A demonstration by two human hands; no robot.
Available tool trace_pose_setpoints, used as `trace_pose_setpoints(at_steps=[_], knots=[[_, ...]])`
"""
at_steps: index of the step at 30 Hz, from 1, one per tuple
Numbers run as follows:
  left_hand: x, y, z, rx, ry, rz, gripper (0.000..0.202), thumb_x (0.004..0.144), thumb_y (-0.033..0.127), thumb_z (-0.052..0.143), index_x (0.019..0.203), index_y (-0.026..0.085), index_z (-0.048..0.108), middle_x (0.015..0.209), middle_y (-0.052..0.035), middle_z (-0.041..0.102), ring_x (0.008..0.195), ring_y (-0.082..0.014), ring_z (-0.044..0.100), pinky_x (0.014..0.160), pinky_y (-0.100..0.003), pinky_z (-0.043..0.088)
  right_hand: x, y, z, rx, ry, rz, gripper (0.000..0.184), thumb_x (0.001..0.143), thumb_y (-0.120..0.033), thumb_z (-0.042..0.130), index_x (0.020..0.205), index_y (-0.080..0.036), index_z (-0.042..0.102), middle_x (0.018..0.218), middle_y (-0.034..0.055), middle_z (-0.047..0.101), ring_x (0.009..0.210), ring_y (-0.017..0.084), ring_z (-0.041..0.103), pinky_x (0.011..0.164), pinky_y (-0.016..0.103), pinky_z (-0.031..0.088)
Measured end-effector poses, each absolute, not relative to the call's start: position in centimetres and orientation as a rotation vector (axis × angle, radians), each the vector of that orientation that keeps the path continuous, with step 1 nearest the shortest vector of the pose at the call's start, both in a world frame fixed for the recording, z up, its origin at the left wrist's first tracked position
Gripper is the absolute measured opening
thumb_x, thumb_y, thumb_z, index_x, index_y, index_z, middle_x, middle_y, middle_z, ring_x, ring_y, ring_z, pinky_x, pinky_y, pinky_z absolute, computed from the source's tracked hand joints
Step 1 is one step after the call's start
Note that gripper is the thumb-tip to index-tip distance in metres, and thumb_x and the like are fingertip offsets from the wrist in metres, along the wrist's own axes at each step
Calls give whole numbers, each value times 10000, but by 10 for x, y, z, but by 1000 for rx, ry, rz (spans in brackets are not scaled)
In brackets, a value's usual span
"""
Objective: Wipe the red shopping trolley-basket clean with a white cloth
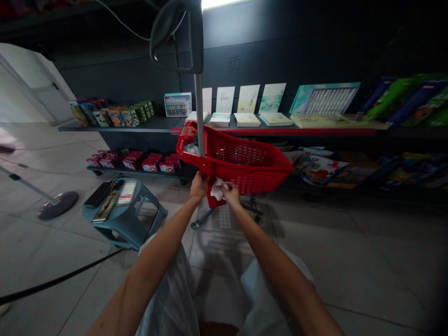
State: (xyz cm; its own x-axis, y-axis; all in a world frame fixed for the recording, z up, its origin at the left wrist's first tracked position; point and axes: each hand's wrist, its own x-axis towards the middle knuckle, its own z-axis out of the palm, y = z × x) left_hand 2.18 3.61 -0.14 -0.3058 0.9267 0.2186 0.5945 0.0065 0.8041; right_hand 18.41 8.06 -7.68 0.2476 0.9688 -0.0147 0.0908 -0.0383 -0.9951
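At the frame's centre, your right hand (pixel 231 192) pinches a crumpled white tissue (pixel 217 189) beside the red shopping cart (pixel 241 164); whether your left hand (pixel 199 186), just left, grips anything, I can't tell.

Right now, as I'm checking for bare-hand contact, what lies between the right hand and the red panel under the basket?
A crumpled white tissue, held by the right hand; the head view shows it in front of the red panel, contact unclear.

Grey tiled floor (pixel 350 247) below, blue-grey stool (pixel 130 225) at left; dark shelving (pixel 315 42) behind, bright light (pixel 224 3) above, pale door (pixel 44 77) far left.
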Motion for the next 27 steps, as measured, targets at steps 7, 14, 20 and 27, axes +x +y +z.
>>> trace_pose_setpoints(at_steps=[7,14,20,27], knots=[[22,27,9,1532,2104,1057,403,976,363,644,1337,229,527,1379,-144,680,1302,-295,638,1030,-415,528,192,82,-71,-1379,-1128,1087,253,624,-322,787,826,-185,720,744,25,731,757,217,685,750,322,555],[12,25,12,1637,2093,1037,437,994,402,608,1379,211,528,1370,-153,687,1295,-311,644,1027,-414,535,301,113,-50,-1421,-841,820,378,631,-302,772,971,-148,710,908,44,738,796,181,665,719,273,542],[-9,23,14,1695,2089,1030,420,967,370,651,1345,216,552,1281,-131,738,1191,-300,701,998,-402,548,373,111,-47,-1548,-579,677,326,663,-256,748,963,-170,651,947,31,715,854,188,679,768,284,575],[-12,22,15,1597,2106,1085,383,961,307,654,1324,234,557,1237,-107,757,1147,-254,720,985,-372,554,354,114,-60,-1649,-414,632,339,712,-301,709,988,-225,528,1085,65,677,1032,237,687,882,340,592]])
